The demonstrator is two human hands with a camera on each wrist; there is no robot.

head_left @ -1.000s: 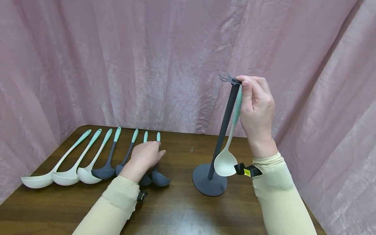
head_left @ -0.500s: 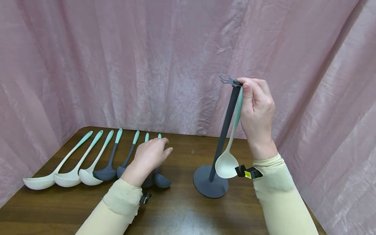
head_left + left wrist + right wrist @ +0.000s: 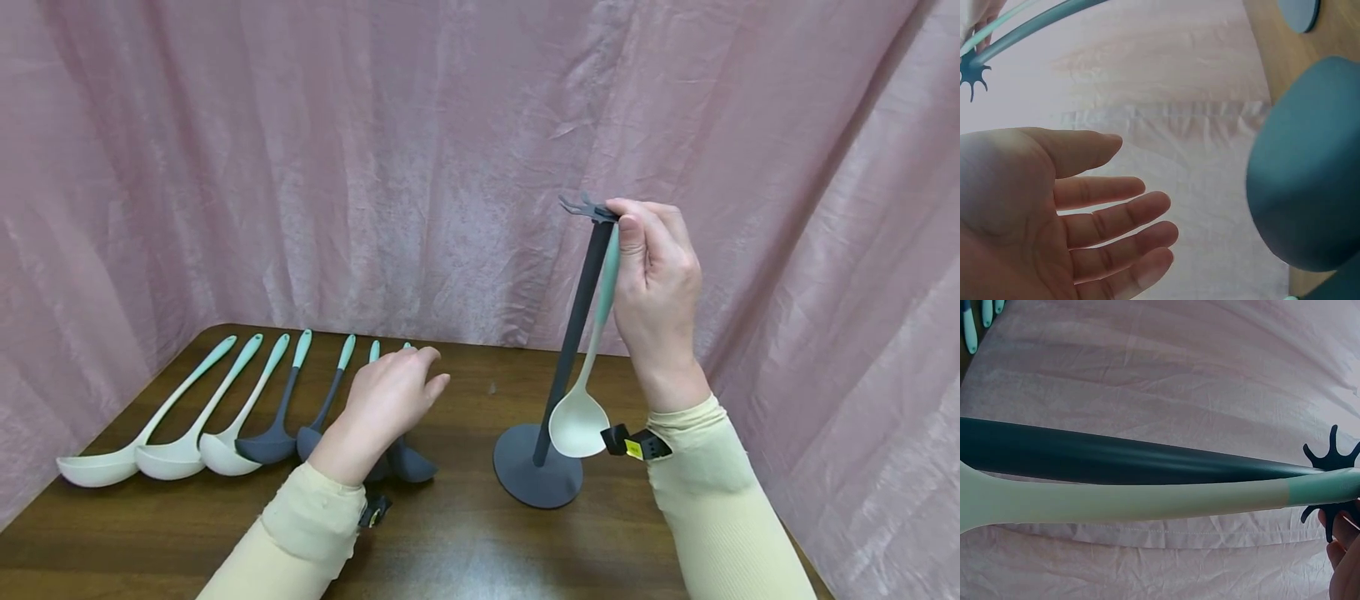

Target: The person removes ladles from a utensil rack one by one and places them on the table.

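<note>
At the top of a dark grey utensil stand [image 3: 576,333], my right hand [image 3: 656,267] pinches the mint handle end of a white ladle [image 3: 577,425], right beside the hooks [image 3: 1333,456]. The ladle hangs bowl-down along the pole, its handle [image 3: 1147,503] crossing the right wrist view. My left hand [image 3: 393,396] hovers over the rightmost dark ladles and partly hides them. In the left wrist view its fingers [image 3: 1119,219] are loosely extended, holding nothing, and a dark ladle bowl [image 3: 1310,162] lies to the right.
A row of ladles with mint handles lies on the brown table [image 3: 465,533]: white ones [image 3: 168,458] at the left, dark ones [image 3: 270,442] further right. The stand's round base [image 3: 517,475] rests on the table. Pink curtains [image 3: 420,167] hang behind and at the sides.
My left hand has lifted slightly and shifted right over the dark ladles, its thumb spreading away. The right hand and white ladle stay at the stand's top.
</note>
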